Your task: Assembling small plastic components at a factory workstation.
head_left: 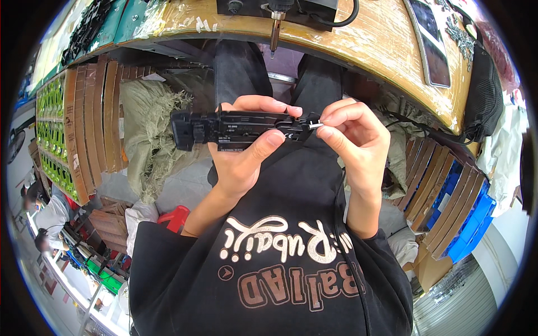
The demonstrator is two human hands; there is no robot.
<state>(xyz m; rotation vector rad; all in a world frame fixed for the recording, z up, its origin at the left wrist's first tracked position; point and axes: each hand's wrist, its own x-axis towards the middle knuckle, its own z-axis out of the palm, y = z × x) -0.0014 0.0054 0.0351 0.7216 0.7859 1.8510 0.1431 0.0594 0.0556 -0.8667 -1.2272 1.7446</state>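
Observation:
My left hand [241,162] is wrapped round a long black plastic device [241,130] with small pale print on its side. The device lies sideways above my lap, its wider block-shaped end to the left. At its right end, my right hand [358,134] pinches a small pale pin-like piece [315,126] between thumb and fingertips. That piece touches or nearly touches the device's tip; I cannot tell whether it is joined to it.
Ahead runs a worn wooden bench [375,42] with a downward-pointing metal-tipped tool [275,33], a phone [434,50] and small metal parts [460,38]. Stacked cartons [84,129] with green items stand left; cardboard and blue trays [468,218] stand right. People work at far left.

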